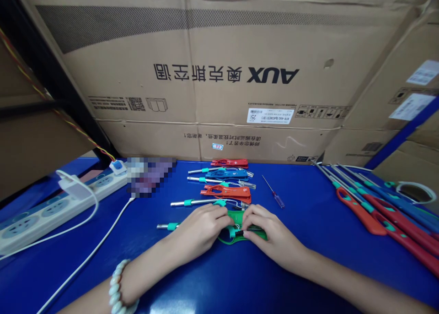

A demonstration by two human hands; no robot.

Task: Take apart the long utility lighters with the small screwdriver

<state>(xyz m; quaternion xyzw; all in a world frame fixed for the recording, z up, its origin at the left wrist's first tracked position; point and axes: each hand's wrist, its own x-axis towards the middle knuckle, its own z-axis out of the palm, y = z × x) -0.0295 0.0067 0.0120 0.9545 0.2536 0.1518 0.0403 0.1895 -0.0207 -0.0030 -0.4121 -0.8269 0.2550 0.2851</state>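
Both hands are over a green lighter casing (pixel 236 217) lying on the blue table. My left hand (pixel 204 227), with a beaded bracelet on its wrist, has its fingers closed at the casing's left part, by a teal piece (pixel 233 232). A metal tube (pixel 167 226) with a teal collar sticks out left from under this hand. My right hand (pixel 269 229) pinches a small black part (pixel 239 233) inside the casing. Just beyond lie an orange casing (pixel 228 192), a blue casing (pixel 228 173) and a red casing (pixel 230 163), with metal tubes alongside.
A purple screwdriver (pixel 278 200) lies right of the casings. Several red, orange and blue long lighters (pixel 394 213) are piled at the right. At the left are a power strip (pixel 58 208) and a white cable (pixel 92 251). A cardboard wall (pixel 206 99) closes the back.
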